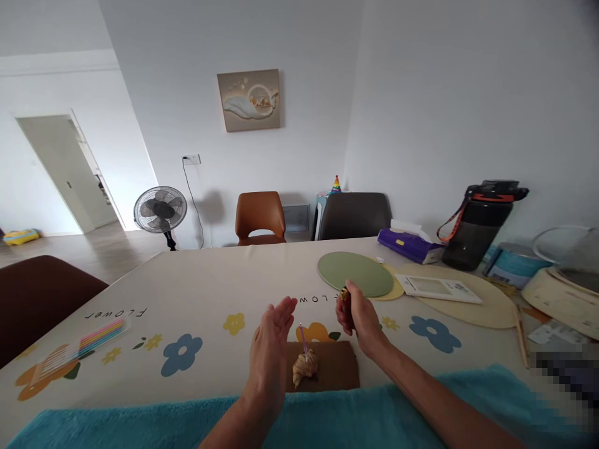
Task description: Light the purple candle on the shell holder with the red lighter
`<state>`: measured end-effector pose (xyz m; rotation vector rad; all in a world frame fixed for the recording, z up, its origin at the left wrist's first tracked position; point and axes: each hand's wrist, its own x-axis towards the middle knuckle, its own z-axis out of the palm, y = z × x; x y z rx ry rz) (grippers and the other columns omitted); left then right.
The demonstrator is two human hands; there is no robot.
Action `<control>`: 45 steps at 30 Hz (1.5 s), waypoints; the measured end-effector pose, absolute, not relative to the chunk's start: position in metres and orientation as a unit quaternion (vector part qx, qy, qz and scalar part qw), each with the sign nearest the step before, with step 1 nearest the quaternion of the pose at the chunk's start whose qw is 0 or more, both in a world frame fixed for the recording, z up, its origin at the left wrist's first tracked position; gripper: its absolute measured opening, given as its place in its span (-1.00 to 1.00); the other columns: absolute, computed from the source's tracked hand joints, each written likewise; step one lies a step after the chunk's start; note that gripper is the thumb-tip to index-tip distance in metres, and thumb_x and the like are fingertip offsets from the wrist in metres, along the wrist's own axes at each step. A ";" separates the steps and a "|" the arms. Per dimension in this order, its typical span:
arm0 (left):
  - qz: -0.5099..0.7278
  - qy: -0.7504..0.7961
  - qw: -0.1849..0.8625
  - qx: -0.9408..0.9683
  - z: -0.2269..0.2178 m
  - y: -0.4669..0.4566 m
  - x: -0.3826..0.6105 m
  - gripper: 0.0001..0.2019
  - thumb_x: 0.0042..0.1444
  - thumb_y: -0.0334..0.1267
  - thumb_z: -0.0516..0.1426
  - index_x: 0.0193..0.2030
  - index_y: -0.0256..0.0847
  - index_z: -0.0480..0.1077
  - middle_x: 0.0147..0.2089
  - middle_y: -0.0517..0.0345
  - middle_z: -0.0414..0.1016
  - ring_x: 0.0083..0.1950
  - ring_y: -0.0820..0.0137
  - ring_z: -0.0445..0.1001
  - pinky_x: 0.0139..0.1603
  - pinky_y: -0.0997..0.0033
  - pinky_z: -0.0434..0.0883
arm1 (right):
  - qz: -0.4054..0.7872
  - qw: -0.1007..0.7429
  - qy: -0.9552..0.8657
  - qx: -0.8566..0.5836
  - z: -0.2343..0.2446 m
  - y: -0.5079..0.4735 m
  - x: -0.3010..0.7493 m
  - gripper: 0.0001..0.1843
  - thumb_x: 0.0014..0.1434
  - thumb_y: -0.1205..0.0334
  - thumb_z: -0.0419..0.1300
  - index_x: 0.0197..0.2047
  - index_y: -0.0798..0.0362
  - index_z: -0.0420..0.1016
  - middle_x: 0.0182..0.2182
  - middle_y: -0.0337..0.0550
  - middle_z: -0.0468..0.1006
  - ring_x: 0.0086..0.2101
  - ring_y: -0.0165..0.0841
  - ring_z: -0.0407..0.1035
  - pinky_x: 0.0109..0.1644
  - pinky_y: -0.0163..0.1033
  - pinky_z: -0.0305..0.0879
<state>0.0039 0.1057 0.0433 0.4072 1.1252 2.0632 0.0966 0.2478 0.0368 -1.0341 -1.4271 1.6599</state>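
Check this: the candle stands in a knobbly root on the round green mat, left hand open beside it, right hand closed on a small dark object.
Not quite: the head view shows the candle and knobbly root on the brown board; the round green mat lies farther back, bare. As stated, left hand open, right hand closed on the small dark object.

Tablecloth (210,280), left word (116,313): "FLOWER" in thin black letters, upside down from the wearer's side, beside a printed blue flower.
Tablecloth, middle word (314,299): "FLOW" can be read, also upside down. The F stands just beside the lighter (345,299) in the right hand (358,318), and the remaining letters are hidden behind the left hand (271,349).
Purple box (409,245): yellow label, too small to read.
White card (437,287): print too faint to read.
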 end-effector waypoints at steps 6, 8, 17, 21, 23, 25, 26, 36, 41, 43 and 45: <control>0.805 0.438 0.367 0.160 0.045 0.105 0.006 -0.61 0.25 -0.11 -0.08 -0.09 -0.27 0.48 0.08 -0.07 0.48 0.19 0.25 0.34 0.27 0.24 0.15 | 0.475 0.302 -0.753 -0.339 0.061 0.215 0.097 -0.44 0.18 -0.17 -0.13 -0.69 0.03 0.04 -0.73 -0.25 0.16 -0.65 -0.46 0.07 -0.57 -0.35 0.01; 0.806 0.436 0.366 0.160 0.047 0.104 0.007 -0.62 0.25 -0.13 -0.08 -0.09 -0.28 0.48 0.06 -0.07 0.49 0.18 0.26 0.36 0.27 0.25 0.15 | 0.423 0.289 -0.802 -0.308 0.064 0.205 0.097 -0.47 0.19 -0.14 -0.13 -0.66 0.02 -0.02 -0.70 -0.27 0.13 -0.60 -0.43 0.06 -0.52 -0.33 0.02; 0.803 0.441 0.373 0.146 0.051 0.103 0.009 -0.62 0.26 -0.15 -0.09 -0.08 -0.28 0.47 0.07 -0.06 0.48 0.19 0.27 0.34 0.28 0.25 0.15 | 0.368 0.270 -0.834 -0.310 0.069 0.191 0.097 -0.53 0.20 -0.09 -0.17 -0.60 0.02 -0.09 -0.65 -0.29 -0.01 -0.56 -0.42 -0.04 -0.48 -0.31 -0.08; 0.801 0.441 0.372 0.157 0.050 0.103 0.008 -0.62 0.25 -0.12 -0.08 -0.05 -0.27 0.46 0.08 -0.05 0.47 0.19 0.26 0.34 0.28 0.23 0.14 | 0.370 0.271 -0.828 -0.323 0.069 0.194 0.097 -0.52 0.19 -0.09 -0.15 -0.62 0.03 -0.11 -0.67 -0.30 -0.01 -0.57 -0.43 -0.04 -0.48 -0.31 -0.07; 0.801 0.440 0.372 0.163 0.048 0.103 0.007 -0.62 0.25 -0.10 -0.08 -0.05 -0.26 0.46 0.09 -0.04 0.47 0.19 0.26 0.34 0.28 0.23 0.14 | 0.384 0.270 -0.820 -0.328 0.067 0.197 0.097 -0.50 0.18 -0.11 -0.14 -0.64 0.02 -0.09 -0.69 -0.30 0.00 -0.59 -0.43 -0.03 -0.49 -0.31 -0.06; 0.801 0.441 0.371 0.163 0.048 0.103 0.007 -0.62 0.26 -0.10 -0.08 -0.05 -0.25 0.46 0.10 -0.04 0.46 0.20 0.27 0.33 0.28 0.24 0.14 | 0.410 0.267 -0.806 -0.332 0.065 0.202 0.096 -0.48 0.18 -0.13 -0.15 -0.67 0.02 -0.07 -0.71 -0.29 0.05 -0.60 -0.43 0.00 -0.51 -0.31 -0.05; 0.800 0.442 0.372 0.161 0.048 0.103 0.007 -0.62 0.26 -0.10 -0.09 -0.05 -0.25 0.46 0.10 -0.03 0.46 0.20 0.28 0.33 0.28 0.25 0.14 | 0.426 0.265 -0.797 -0.337 0.064 0.205 0.096 -0.47 0.19 -0.13 -0.16 -0.68 0.01 -0.05 -0.72 -0.29 0.06 -0.61 -0.43 0.02 -0.51 -0.31 -0.04; 0.798 0.447 0.371 0.162 0.051 0.101 0.009 -0.61 0.25 -0.09 -0.08 -0.06 -0.25 0.47 0.09 -0.03 0.47 0.20 0.28 0.33 0.28 0.25 0.14 | 0.403 0.283 -0.814 -0.307 0.071 0.194 0.098 -0.53 0.18 -0.05 -0.14 -0.65 0.01 -0.09 -0.70 -0.31 0.02 -0.61 -0.44 -0.02 -0.53 -0.31 -0.07; 0.804 0.439 0.368 0.161 0.050 0.102 0.009 -0.61 0.22 -0.08 -0.05 -0.06 -0.27 0.47 0.08 -0.07 0.47 0.21 0.24 0.32 0.30 0.21 0.12 | 0.374 0.278 -0.833 -0.299 0.071 0.190 0.099 -0.58 0.18 0.01 -0.16 -0.62 0.02 -0.11 -0.67 -0.31 -0.03 -0.58 -0.44 -0.06 -0.51 -0.31 -0.12; 0.804 0.439 0.371 0.156 0.051 0.102 0.009 -0.62 0.23 -0.09 -0.05 -0.07 -0.27 0.48 0.09 -0.06 0.47 0.21 0.24 0.33 0.30 0.21 0.12 | 0.371 0.273 -0.836 -0.299 0.070 0.191 0.099 -0.59 0.19 0.01 -0.18 -0.61 0.02 -0.11 -0.66 -0.31 -0.02 -0.57 -0.44 -0.06 -0.50 -0.31 -0.12; 0.804 0.438 0.371 0.154 0.052 0.102 0.009 -0.62 0.23 -0.10 -0.05 -0.07 -0.27 0.48 0.09 -0.07 0.46 0.20 0.24 0.33 0.30 0.22 0.12 | 0.368 0.272 -0.838 -0.297 0.068 0.191 0.099 -0.60 0.19 0.01 -0.18 -0.60 0.02 -0.11 -0.66 -0.30 -0.01 -0.57 -0.43 -0.05 -0.50 -0.31 -0.11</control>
